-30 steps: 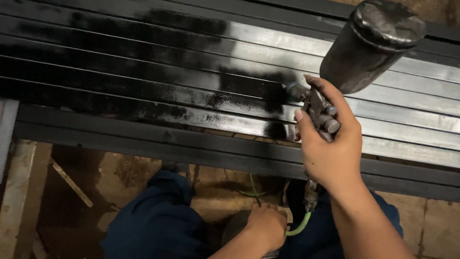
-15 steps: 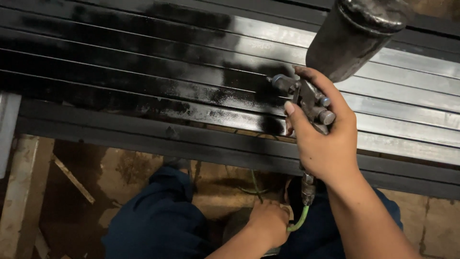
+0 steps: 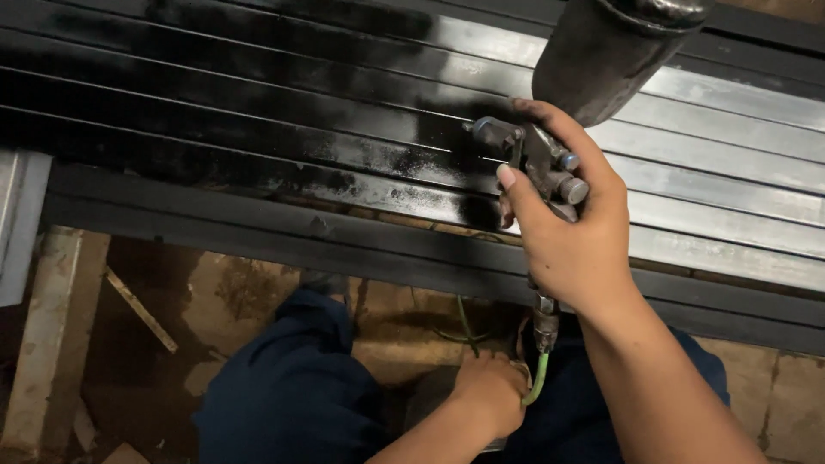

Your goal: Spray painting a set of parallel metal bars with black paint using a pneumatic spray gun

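Above the metal bars (image 3: 258, 129), right hand (image 3: 571, 236) grips spray gun (image 3: 550, 163)

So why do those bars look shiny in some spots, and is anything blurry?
Head view: glare streaks the wet black metal bars; the spray gun in the right hand is sharp; its cup looms large; the left hand sits in shadow.
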